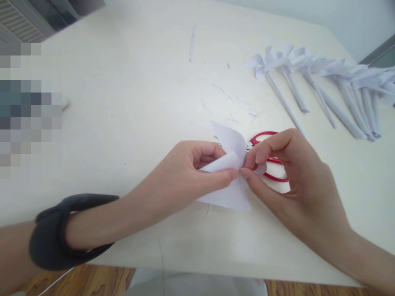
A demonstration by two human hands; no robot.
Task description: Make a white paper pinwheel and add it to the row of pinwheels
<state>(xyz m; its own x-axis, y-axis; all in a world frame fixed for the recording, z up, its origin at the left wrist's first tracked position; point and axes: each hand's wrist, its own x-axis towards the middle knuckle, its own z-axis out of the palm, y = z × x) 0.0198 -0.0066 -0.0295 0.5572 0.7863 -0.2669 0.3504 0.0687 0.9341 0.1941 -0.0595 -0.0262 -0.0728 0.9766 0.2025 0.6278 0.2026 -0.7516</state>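
Observation:
Between my two hands is a white paper pinwheel (233, 142) with its blades curled in towards the middle. My left hand (197, 168) is closed on it, the thumb pressing a folded blade near the centre. With thumb and forefinger, my right hand (286, 176) pinches the paper at the centre from the other side; anything small in that pinch is hidden. Scissors with red handles (276, 179) lie on the table just behind the pinwheel, partly covered by the paper and my right hand.
Several finished paper pinwheels (327, 72) on rolled paper sticks lie in a row at the right. A thin paper roll (192, 43) lies farther back. Bits of thread and paper scraps (247, 105) are scattered on the white table (138, 82). A blurred-out patch covers the left edge.

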